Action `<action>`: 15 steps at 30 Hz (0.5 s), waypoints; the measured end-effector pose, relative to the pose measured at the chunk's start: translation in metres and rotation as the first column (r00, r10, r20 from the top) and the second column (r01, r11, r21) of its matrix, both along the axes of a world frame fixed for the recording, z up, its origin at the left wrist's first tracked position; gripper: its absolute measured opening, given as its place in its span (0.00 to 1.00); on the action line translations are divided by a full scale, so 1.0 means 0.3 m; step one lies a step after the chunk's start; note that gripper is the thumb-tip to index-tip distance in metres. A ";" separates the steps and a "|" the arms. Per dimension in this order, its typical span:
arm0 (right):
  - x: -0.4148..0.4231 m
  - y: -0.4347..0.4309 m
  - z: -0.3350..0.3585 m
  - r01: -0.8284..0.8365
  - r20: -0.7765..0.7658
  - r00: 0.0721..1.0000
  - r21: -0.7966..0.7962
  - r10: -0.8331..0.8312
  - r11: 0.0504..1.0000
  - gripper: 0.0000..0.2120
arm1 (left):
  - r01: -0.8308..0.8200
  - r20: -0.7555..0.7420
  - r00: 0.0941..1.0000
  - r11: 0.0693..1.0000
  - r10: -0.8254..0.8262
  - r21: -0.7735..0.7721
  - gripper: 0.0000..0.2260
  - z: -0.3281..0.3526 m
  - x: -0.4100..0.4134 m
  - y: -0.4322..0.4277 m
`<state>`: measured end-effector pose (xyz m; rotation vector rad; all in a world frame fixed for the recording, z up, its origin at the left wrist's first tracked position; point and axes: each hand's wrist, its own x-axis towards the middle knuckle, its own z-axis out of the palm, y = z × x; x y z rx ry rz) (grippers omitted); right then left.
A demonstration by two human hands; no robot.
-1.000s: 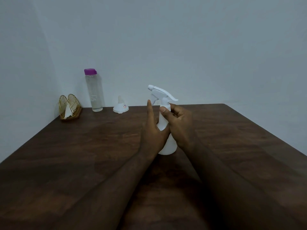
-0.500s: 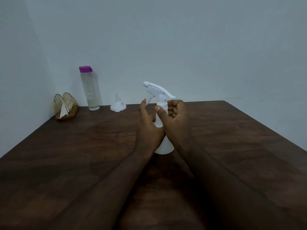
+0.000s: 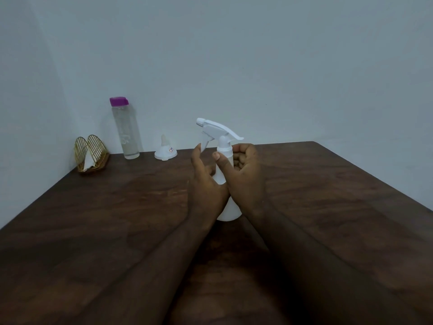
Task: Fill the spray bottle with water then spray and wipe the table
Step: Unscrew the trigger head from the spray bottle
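right hand [image 3: 246,177] regripped — thumb on bottle neck [image 3: 224,153]

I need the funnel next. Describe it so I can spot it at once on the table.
Look along the table's far edge by the wall. Right of the tall clear water bottle with the purple cap sits the funnel: small, white, upside down, spout pointing up. It is the shortest item there, with a small sticker.

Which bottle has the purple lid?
The tall clear water bottle by the back wall; its cap is purple. The white plastic spray bottle between the hands has a white trigger top.
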<state>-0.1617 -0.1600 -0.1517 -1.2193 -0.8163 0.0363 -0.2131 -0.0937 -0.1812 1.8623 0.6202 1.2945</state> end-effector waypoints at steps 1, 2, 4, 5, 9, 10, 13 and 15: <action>-0.001 -0.003 0.003 -0.001 0.012 1.000 -0.010 0.001 1.000 0.11 | -0.001 0.009 1.000 1.000 0.001 -0.003 0.39 0.001 0.000 0.000; -0.003 -0.006 0.006 -0.008 0.024 1.000 -0.016 0.008 1.000 0.09 | -0.002 0.013 1.000 1.000 0.002 -0.007 0.39 0.002 -0.001 -0.001; -0.006 -0.012 0.006 -0.048 0.040 0.998 -0.006 0.048 0.999 0.05 | 0.002 0.010 1.000 1.000 -0.002 -0.015 0.40 0.006 -0.004 -0.005; -0.007 -0.014 0.005 -0.060 0.052 0.997 -0.001 0.060 0.998 0.05 | 0.008 0.005 1.000 1.000 -0.007 -0.022 0.40 0.008 -0.006 -0.008; -0.006 -0.019 0.003 -0.061 0.063 0.996 0.013 0.060 0.998 0.05 | 0.016 0.006 1.000 1.000 -0.016 -0.020 0.40 0.002 -0.010 -0.014; -0.007 -0.015 0.002 -0.052 0.052 0.997 0.010 0.052 0.999 0.08 | 0.012 0.001 1.000 1.000 -0.012 -0.013 0.39 -0.001 -0.009 -0.010; -0.004 -0.006 -0.002 -0.014 0.037 0.999 -0.008 0.014 1.000 0.14 | -0.012 -0.008 1.000 1.000 0.012 0.002 0.40 -0.002 -0.011 -0.008; -0.003 -0.007 0.000 -0.012 0.051 0.999 -0.013 0.012 1.000 0.10 | -0.013 0.005 1.000 1.000 0.013 0.001 0.39 0.000 -0.011 -0.010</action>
